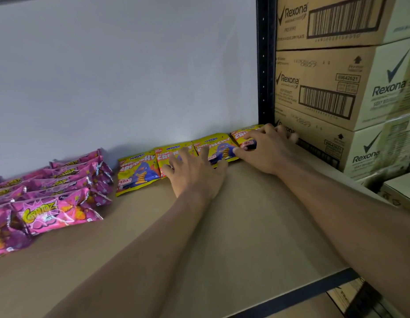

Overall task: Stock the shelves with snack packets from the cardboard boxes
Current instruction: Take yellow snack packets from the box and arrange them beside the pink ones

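Fingers (183, 157) of the left hand (194, 177) are spread and pressed flat on the second and third packets of a yellow row. Those of the right hand (270, 152) are likewise apart, thumb on the third packet and the rest over the fourth, clamped on nothing that I can see.

Nearest is the dark front rail (302, 292) of the shelf (222, 237); both forearms reach across its brown board. To the left lie the pink packets (57, 212), a loose overlapping heap running from the near side toward the back. Farther in, the yellow packets (138, 172) sit four abreast, flat and just against the pale wall (130, 65), the last one beside the black upright (264, 65). Beyond that stand stacked Rexona cartons (325, 88) (not snack boxes, by their print).

I judge the stocking well begun but far from finished: one pink lot is down and one yellow row is being squared up; the board before that row looks to have room for several more. No source box is in view, so what remains to unpack I cannot tell.
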Available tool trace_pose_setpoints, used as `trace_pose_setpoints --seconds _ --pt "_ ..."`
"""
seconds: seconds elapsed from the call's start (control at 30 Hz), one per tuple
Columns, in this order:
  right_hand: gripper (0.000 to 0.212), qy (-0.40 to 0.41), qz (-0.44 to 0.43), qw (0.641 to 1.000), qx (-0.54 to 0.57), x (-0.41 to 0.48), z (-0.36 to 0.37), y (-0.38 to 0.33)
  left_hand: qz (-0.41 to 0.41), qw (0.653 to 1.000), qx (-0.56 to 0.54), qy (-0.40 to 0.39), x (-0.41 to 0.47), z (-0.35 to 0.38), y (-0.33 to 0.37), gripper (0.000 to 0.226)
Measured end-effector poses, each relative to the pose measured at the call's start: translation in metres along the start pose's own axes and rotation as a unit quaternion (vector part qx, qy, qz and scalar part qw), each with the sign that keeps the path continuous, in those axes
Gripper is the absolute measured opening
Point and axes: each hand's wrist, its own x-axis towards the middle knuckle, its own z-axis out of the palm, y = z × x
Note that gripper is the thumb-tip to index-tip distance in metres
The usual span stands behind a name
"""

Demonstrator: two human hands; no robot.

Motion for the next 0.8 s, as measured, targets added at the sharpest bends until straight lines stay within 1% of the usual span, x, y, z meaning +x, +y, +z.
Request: trace_pose_setpoints --seconds 0.03,0.1,0.23,0.37,0.53,0.67,0.8 --pt "0.072 -0.007 -0.001 1.0 -0.011 -0.001 0.0 -0.001 -0.011 1.0 0.003 -0.01 0.0 0.0 0.0 0.057" --pt "0.074 -0.009 -0.006 1.0 -0.023 -0.002 0.0 -0.001 -0.011 1.0 0.003 -0.018 0.0 0.0 0.0 0.056" --pt "0.07 -0.008 -0.012 1.0 -0.02 -0.002 0.0 0.0 0.001 1.0 0.007 -0.011 0.001 0.001 0.0 0.051" --pt "0.067 -0.006 -0.013 1.0 -0.017 -0.002 0.001 0.001 -0.004 1.0 -0.003 -0.01 0.002 0.002 -0.001 0.043" --pt "0.066 -0.002 -0.017 1.0 -0.011 -0.002 0.0 0.001 -0.011 1.0 -0.014 -0.008 0.001 0.002 -0.001 0.043" --pt "0.066 0.025 -0.017 1.0 0.005 -0.004 -0.002 -0.001 -0.009 1.0 -0.007 -0.001 0.0 0.001 -0.001 0.044" --pt "0.056 0.06 -0.021 0.997 0.042 -0.012 -0.011 -0.004 0.014 0.999 -0.022 0.019 -0.006 -0.005 -0.004 0.045"
